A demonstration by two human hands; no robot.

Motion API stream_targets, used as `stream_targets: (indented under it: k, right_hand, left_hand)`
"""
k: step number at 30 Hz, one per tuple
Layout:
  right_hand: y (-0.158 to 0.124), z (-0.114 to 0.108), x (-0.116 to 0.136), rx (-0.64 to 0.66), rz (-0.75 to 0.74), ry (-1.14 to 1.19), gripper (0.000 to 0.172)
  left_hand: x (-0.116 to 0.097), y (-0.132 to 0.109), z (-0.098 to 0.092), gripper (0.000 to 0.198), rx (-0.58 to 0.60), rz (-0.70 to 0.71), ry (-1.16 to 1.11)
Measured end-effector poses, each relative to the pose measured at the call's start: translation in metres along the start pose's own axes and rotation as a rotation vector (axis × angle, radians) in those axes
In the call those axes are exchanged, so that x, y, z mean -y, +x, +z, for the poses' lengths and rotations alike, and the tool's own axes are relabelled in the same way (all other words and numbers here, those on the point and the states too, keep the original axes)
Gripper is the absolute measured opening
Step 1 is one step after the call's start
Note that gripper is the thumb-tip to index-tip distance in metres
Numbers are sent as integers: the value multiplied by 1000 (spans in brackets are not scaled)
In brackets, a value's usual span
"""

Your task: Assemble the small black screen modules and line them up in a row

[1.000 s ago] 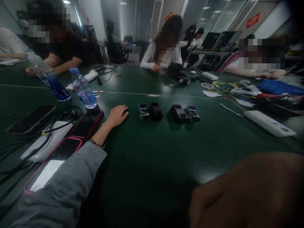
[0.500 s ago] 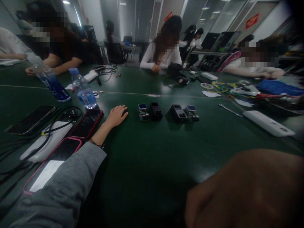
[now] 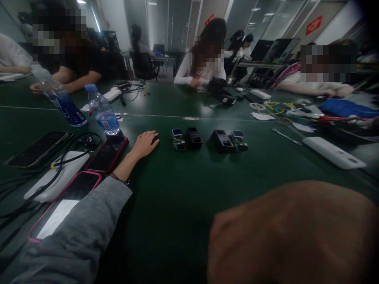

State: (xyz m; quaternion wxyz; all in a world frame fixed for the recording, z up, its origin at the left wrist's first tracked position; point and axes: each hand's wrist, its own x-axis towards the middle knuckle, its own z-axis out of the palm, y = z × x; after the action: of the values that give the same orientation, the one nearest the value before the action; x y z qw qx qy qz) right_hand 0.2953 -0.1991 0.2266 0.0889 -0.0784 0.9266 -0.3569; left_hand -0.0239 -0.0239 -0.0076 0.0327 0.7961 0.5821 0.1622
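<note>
Green worktop [image 3: 166,189]: we noted the left hand [image 3: 145,144] palm down near the far seam [image 3: 154,115], fingers loosely spread with nothing visible in hold, and the nearer circuit board [image 3: 178,142] just right of the fingertips, apart from them, a black case [image 3: 194,138] close beside it, long axis running roughly near edge to far. A second case [image 3: 221,140] and second board [image 3: 239,142] lay further right. The right hand [image 3: 290,234], blurred toward the near edge, we judged farther from all four; its grip we could not tell.
</note>
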Motion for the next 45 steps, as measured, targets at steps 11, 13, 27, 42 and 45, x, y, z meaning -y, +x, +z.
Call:
stream_targets:
  k: [11, 13, 27, 42, 45]
  right_hand:
    - [29, 25, -151, -621, 889, -692, 59]
    - [31, 27, -171, -669, 918, -725, 49]
    - [28, 48, -212, -920, 810, -753, 32]
    - [-7, 65, -241, -1104, 987, -452, 52]
    - [0, 66, -239, -1076, 965, -464, 53]
  left_hand:
    - [2, 0, 3, 50, -26, 8, 0]
    - [1, 1, 2, 51, -9, 6, 0]
    - [-1, 0, -1, 53, 20, -17, 14]
    - [0, 1, -1, 54, 19, -1, -2]
    - [2, 2, 0, 55, 23, 0, -5]
